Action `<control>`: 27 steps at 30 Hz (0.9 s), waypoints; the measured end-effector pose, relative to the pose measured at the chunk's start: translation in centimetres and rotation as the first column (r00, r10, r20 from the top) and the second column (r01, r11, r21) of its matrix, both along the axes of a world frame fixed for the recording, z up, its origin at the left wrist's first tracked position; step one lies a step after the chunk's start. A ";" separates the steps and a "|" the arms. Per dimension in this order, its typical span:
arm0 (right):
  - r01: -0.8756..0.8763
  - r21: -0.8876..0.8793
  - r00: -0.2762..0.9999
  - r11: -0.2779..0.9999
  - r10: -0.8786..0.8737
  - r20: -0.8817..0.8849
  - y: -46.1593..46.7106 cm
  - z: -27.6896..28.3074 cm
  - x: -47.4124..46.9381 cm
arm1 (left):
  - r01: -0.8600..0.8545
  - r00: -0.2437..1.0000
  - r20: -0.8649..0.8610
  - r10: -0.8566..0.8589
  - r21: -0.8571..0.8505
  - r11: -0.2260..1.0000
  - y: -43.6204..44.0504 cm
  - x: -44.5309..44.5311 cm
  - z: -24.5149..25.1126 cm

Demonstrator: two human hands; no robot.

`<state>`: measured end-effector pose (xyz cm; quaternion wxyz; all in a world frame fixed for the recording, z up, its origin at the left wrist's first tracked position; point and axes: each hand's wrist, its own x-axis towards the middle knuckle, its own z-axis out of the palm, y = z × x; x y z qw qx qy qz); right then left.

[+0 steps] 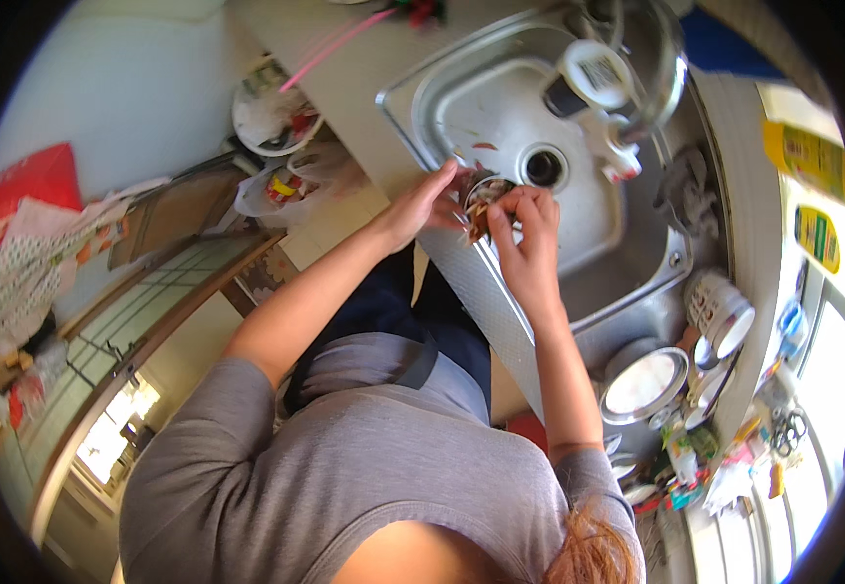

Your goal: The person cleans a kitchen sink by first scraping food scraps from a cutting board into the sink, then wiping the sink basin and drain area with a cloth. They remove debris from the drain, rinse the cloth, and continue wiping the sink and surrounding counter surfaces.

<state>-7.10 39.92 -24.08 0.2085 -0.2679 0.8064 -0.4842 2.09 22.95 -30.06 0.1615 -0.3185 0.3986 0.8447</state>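
Note:
My left hand (422, 204) is at the front edge of the stainless steel sink (575, 241), its fingers around a small round container, apparently a drain strainer (475, 184). Brown and pale food scraps (494, 193) fill it and spill over its rim. Against the scraps, the thumb and fingers of my right hand (528, 226) are pinched together; blur hides exactly what they grip. Just beyond my hands is the round drain opening (543, 168). A few small reddish and green scraps (484, 146) lie on the basin floor.
A curved metal faucet (670, 87) and a white-lidded dark tub (597, 73) are at the sink's far side. A grey cloth (688, 190) drapes over the right rim. Metal bowls (645, 383) stand at right. Left of the counter are a full waste bin (276, 120) and a plastic bag (269, 197).

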 end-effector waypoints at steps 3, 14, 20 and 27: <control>-0.099 -0.038 0.995 0.994 0.100 0.004 -4.0 2.4 2.7 | -0.161 0.982 -0.020 0.188 0.437 0.885 -2.0 3.4 4.1; -0.344 0.075 0.902 0.936 0.351 -0.250 -13.8 2.1 7.2 | -0.629 0.643 -0.008 0.766 0.565 0.534 -14.3 17.0 1.0; -0.124 0.442 0.912 0.888 0.277 -0.302 -9.3 -3.5 7.4 | -0.793 0.538 0.006 0.843 0.341 0.504 -25.4 23.4 -6.7; 0.046 0.591 0.893 0.805 0.233 -0.386 -11.4 -7.5 11.8 | -0.591 0.784 0.006 0.620 -0.296 0.750 -35.7 22.8 -17.7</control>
